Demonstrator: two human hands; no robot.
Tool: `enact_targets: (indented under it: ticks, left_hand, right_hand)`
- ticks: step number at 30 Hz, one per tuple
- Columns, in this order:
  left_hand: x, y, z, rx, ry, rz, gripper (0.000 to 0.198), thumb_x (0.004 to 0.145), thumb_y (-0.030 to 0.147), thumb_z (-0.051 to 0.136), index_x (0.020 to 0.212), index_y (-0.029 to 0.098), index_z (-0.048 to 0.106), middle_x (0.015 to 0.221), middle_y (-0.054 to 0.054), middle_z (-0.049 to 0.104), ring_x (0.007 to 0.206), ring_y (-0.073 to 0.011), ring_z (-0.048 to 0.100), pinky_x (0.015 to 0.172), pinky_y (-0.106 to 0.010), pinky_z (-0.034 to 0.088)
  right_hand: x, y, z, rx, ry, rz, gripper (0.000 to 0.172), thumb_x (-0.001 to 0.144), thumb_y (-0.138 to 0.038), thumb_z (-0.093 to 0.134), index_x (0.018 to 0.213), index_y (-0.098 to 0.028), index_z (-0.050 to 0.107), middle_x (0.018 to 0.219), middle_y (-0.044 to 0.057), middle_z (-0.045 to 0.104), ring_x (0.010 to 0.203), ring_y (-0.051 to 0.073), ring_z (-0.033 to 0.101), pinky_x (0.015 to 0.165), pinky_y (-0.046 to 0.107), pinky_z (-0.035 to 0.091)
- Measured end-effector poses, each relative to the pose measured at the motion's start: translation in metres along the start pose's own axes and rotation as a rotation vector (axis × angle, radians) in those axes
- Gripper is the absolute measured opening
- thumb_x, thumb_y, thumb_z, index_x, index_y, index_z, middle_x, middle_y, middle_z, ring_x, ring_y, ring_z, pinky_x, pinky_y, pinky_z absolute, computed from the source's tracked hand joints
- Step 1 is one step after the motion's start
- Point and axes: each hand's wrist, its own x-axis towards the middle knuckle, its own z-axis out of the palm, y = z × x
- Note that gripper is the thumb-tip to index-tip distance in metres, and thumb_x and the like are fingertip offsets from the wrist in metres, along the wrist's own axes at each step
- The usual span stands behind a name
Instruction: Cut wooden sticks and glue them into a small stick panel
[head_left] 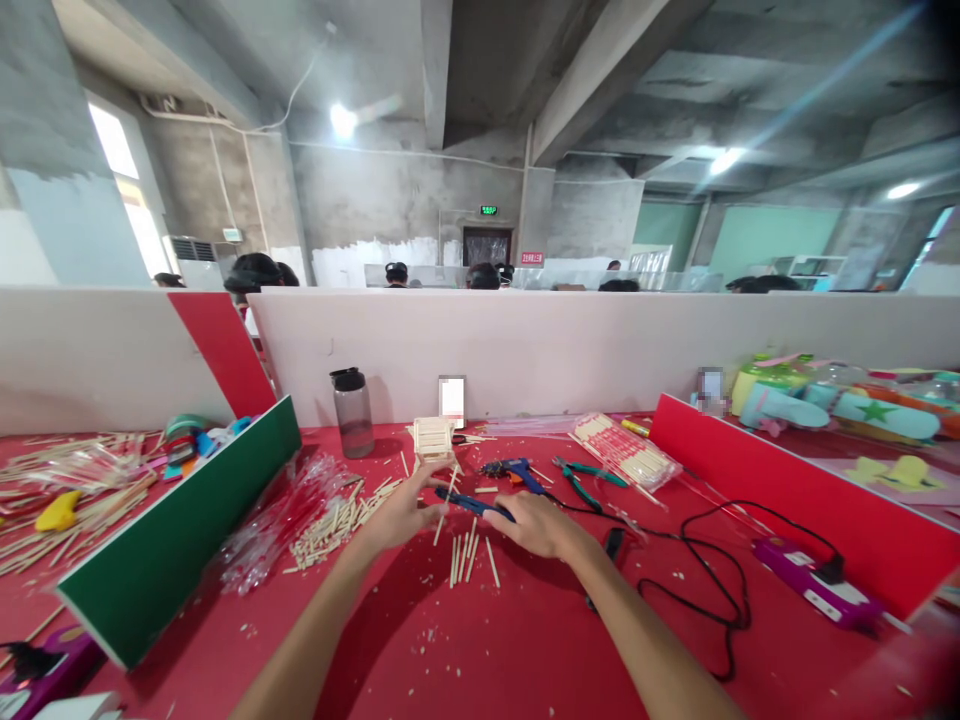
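Lying nearest, at 6 o'clock from the hands, several short stick pieces (471,560) are scattered on the red tabletop (450,660). Now to the centre of the dial, where a thin stick (440,530) is held by the left hand (409,508), its thumb and fingers partly closed. Blue pliers (480,505) are gripped by the right hand (538,525), with fingers bent over the handles, and the tool's nose is set at the stick; whether the jaws have met cannot be told.

Out at 9 o'clock, a heap of short sticks (337,528) is flanked by crumpled clear plastic (274,525) and, beyond that, by a green board (180,530). Between 3 and 4 o'clock, a purple power strip (814,582) is seen beside a red board (802,490).

A blue glue gun (523,474) is spotted between 1 and 2 o'clock, green-handled pliers (577,485) near 3, a packet of sticks (626,450) past them at 2. At 11, a small stick-built frame (433,438) is placed; at 10, a dark-lidded bottle (352,412). Farther off, 12 o'clock is filled by a white partition (562,345), over which the tops of heads (484,276) are glimpsed.
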Motion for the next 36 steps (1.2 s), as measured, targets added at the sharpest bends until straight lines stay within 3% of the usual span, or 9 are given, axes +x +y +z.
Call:
enact_targets:
  ticks: [2, 5, 7, 10, 20, 28, 36]
  left_hand:
    - [-0.001, 0.003, -0.001, 0.008, -0.037, 0.025, 0.064, 0.078, 0.029, 0.068, 0.140, 0.027, 0.051, 0.146, -0.013, 0.047, 0.123, -0.0296, 0.054, 0.075, -0.030, 0.057]
    - [-0.002, -0.002, -0.004, 0.025, -0.087, -0.013, 0.060, 0.079, 0.029, 0.067, 0.138, 0.024, 0.055, 0.147, -0.013, 0.048, 0.101, -0.0242, 0.066, 0.074, -0.030, 0.057]
    - [-0.001, -0.008, -0.006, 0.050, -0.101, -0.046, 0.056, 0.080, 0.031, 0.066, 0.134, 0.021, 0.058, 0.135, -0.013, 0.059, 0.083, -0.0192, 0.070, 0.071, -0.030, 0.057]
    - [0.001, -0.014, -0.009, 0.094, -0.085, -0.071, 0.049, 0.081, 0.032, 0.065, 0.128, 0.018, 0.062, 0.112, -0.010, 0.070, 0.071, -0.0171, 0.069, 0.067, -0.029, 0.055]
    - [-0.001, -0.012, -0.019, 0.124, -0.080, -0.112, 0.049, 0.079, 0.031, 0.065, 0.125, 0.015, 0.062, 0.087, -0.005, 0.069, 0.067, -0.0174, 0.067, 0.062, -0.027, 0.052]
    - [0.000, -0.011, -0.015, 0.083, -0.100, -0.177, 0.051, 0.077, 0.037, 0.068, 0.123, 0.018, 0.062, 0.105, -0.009, 0.070, 0.075, -0.0197, 0.071, 0.065, -0.028, 0.054]
    - [-0.002, 0.004, -0.020, 0.103, -0.036, -0.137, 0.052, 0.077, 0.042, 0.071, 0.121, 0.015, 0.064, 0.087, -0.005, 0.071, 0.067, -0.0168, 0.066, 0.063, -0.027, 0.052]
  right_hand:
    - [0.001, -0.001, 0.002, -0.018, 0.003, -0.015, 0.054, 0.100, -0.057, 0.031, 0.096, -0.018, 0.068, 0.092, 0.011, 0.074, 0.082, 0.026, 0.067, 0.065, 0.029, 0.035]
    - [0.002, -0.002, 0.005, -0.041, 0.006, -0.025, 0.055, 0.101, -0.057, 0.029, 0.096, -0.018, 0.068, 0.091, 0.011, 0.074, 0.082, 0.026, 0.068, 0.066, 0.029, 0.036]
    - [0.004, -0.003, 0.007, -0.071, 0.013, -0.023, 0.056, 0.101, -0.058, 0.028, 0.097, -0.018, 0.068, 0.091, 0.011, 0.074, 0.083, 0.027, 0.068, 0.068, 0.030, 0.038]
    - [0.006, -0.004, 0.009, -0.114, 0.035, -0.031, 0.057, 0.101, -0.057, 0.027, 0.100, -0.018, 0.069, 0.093, 0.012, 0.075, 0.085, 0.028, 0.069, 0.069, 0.031, 0.038]
    - [0.012, -0.011, 0.012, -0.133, 0.053, -0.036, 0.056, 0.101, -0.055, 0.028, 0.092, -0.019, 0.069, 0.090, 0.011, 0.075, 0.081, 0.025, 0.069, 0.066, 0.029, 0.035]
    - [0.012, -0.009, 0.013, -0.131, 0.042, -0.014, 0.058, 0.100, -0.058, 0.029, 0.091, -0.019, 0.071, 0.089, 0.012, 0.075, 0.080, 0.026, 0.069, 0.065, 0.030, 0.036]
    - [0.016, -0.011, 0.013, -0.136, 0.091, -0.008, 0.056, 0.100, -0.056, 0.030, 0.096, -0.019, 0.072, 0.095, 0.011, 0.076, 0.089, 0.026, 0.070, 0.073, 0.029, 0.041]
